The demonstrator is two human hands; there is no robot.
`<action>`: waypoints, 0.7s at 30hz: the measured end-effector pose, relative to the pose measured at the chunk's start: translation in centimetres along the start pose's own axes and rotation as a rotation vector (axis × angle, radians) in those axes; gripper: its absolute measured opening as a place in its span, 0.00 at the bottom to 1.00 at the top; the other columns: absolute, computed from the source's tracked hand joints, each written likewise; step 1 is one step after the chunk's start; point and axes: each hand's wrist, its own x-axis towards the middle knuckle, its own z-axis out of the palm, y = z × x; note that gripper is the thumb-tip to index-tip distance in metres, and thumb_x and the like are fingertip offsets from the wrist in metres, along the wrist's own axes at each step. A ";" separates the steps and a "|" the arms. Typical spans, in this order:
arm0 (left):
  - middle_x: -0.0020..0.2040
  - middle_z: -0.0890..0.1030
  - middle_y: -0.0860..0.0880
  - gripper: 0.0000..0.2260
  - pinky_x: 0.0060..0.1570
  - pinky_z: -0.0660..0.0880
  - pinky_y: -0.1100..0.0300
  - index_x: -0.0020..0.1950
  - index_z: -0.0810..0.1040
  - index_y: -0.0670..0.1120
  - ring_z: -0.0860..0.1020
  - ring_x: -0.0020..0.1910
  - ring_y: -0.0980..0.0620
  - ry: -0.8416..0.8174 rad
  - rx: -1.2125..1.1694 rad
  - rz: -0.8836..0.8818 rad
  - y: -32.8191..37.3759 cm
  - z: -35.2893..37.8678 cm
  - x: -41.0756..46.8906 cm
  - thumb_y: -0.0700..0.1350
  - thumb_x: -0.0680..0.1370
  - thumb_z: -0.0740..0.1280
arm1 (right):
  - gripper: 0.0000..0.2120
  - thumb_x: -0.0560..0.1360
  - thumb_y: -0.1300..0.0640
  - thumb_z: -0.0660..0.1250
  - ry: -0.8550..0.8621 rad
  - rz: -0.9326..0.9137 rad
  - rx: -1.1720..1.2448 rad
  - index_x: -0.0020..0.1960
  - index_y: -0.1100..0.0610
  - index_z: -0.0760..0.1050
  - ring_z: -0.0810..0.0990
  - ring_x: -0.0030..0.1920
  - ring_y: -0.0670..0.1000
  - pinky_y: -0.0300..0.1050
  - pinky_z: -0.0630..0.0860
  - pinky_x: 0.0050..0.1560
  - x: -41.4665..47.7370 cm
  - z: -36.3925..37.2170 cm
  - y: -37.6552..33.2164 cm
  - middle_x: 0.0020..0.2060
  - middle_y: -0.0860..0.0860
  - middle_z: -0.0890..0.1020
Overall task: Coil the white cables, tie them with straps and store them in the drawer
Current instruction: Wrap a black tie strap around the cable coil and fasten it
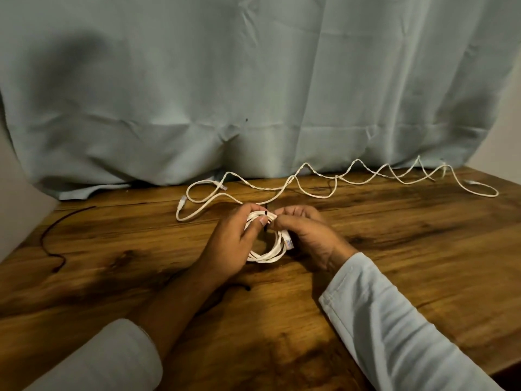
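A coiled white cable [267, 256] sits at the middle of the wooden table [394, 235]. My left hand [228, 244] grips the coil's top left, thumb over the strands. My right hand [304, 235] pinches a thin black strap [266, 213] wrapped round the coil's top. Loose white cables [318, 182] lie uncoiled in zigzags along the back of the table, with a connector [181, 201] at the left end. The drawer is not in view.
A thin black strap [49, 241] curves across the table's left side, and another black piece [245, 287] shows by my left wrist. A pale blue curtain [253, 94] hangs behind the table. The table's right edge runs at the lower right.
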 end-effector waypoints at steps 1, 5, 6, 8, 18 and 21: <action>0.55 0.81 0.54 0.08 0.56 0.75 0.62 0.61 0.80 0.49 0.79 0.55 0.60 0.001 0.031 0.006 -0.1 0.1 0.0 0.46 0.84 0.65 | 0.12 0.67 0.61 0.72 0.002 0.009 -0.016 0.49 0.66 0.84 0.79 0.43 0.60 0.49 0.76 0.46 0.0 0.0 0.0 0.42 0.65 0.82; 0.56 0.79 0.54 0.07 0.52 0.73 0.68 0.60 0.80 0.50 0.77 0.54 0.61 -0.009 0.045 -0.018 0.1 0.1 0.0 0.46 0.83 0.65 | 0.07 0.73 0.70 0.67 -0.016 -0.006 -0.103 0.49 0.71 0.81 0.81 0.37 0.57 0.44 0.78 0.38 -0.4 0.4 0.0 0.39 0.65 0.83; 0.55 0.80 0.54 0.07 0.51 0.75 0.66 0.60 0.80 0.50 0.78 0.53 0.61 -0.013 0.021 -0.025 0.1 0.0 0.0 0.46 0.83 0.66 | 0.07 0.75 0.72 0.65 -0.016 -0.008 -0.108 0.50 0.71 0.81 0.81 0.38 0.58 0.44 0.78 0.38 -0.4 0.5 0.1 0.40 0.65 0.83; 0.52 0.82 0.55 0.06 0.51 0.77 0.62 0.58 0.80 0.50 0.80 0.51 0.59 -0.005 -0.023 -0.029 0.1 0.0 0.1 0.46 0.83 0.66 | 0.08 0.76 0.74 0.64 0.002 -0.014 -0.111 0.54 0.74 0.78 0.81 0.40 0.60 0.45 0.78 0.38 -0.3 0.7 0.4 0.42 0.68 0.82; 0.47 0.84 0.50 0.12 0.57 0.78 0.41 0.54 0.81 0.51 0.82 0.51 0.50 0.027 -0.205 -0.160 0.3 0.4 0.1 0.54 0.83 0.60 | 0.08 0.77 0.64 0.74 0.035 -0.140 -0.189 0.53 0.67 0.81 0.83 0.40 0.56 0.50 0.80 0.42 -0.4 0.9 0.9 0.41 0.60 0.85; 0.46 0.84 0.51 0.12 0.56 0.78 0.39 0.51 0.81 0.52 0.82 0.49 0.49 0.058 -0.225 -0.240 0.1 0.3 0.3 0.53 0.85 0.60 | 0.07 0.75 0.57 0.77 0.137 -0.256 -0.323 0.51 0.56 0.82 0.84 0.41 0.53 0.53 0.82 0.43 -0.2 1.0 1.0 0.43 0.55 0.86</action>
